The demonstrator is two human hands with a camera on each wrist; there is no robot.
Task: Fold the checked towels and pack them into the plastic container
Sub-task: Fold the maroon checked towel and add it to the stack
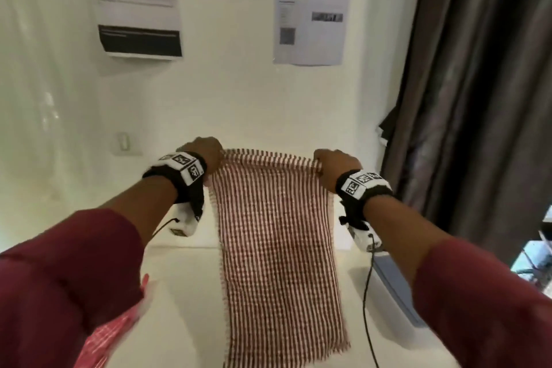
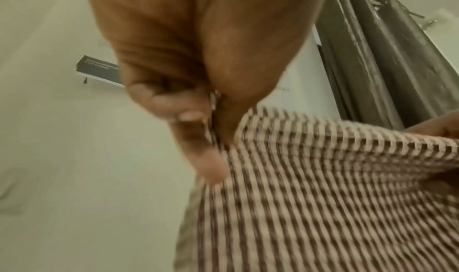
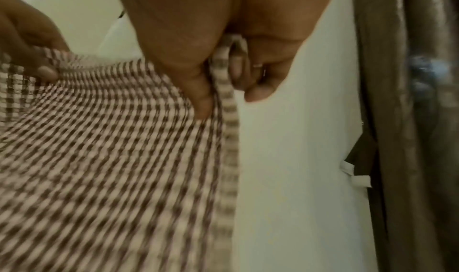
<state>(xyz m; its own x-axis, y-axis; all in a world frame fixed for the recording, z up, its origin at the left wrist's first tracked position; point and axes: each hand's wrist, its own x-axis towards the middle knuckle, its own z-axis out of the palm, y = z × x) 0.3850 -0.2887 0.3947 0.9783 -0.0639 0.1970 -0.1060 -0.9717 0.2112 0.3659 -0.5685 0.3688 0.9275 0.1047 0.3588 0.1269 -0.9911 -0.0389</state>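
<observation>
A dark red and white checked towel (image 1: 277,248) hangs lengthwise in front of me, held up by its top edge above the white table (image 1: 185,293). My left hand (image 1: 209,155) pinches the top left corner; the left wrist view shows thumb and fingers (image 2: 211,158) clamped on the towel (image 2: 323,197). My right hand (image 1: 331,164) pinches the top right corner, thumb and fingers (image 3: 203,99) closed on the towel's hem (image 3: 111,158). A second, brighter red checked towel (image 1: 113,331) lies at the lower left, partly behind my sleeve. The blue edge (image 1: 397,290) at the right may be the container.
A white wall with several printed sheets (image 1: 310,6) stands just behind the table. A dark curtain (image 1: 478,84) hangs at the right. A black cable (image 1: 367,293) dangles from my right wrist camera over the table.
</observation>
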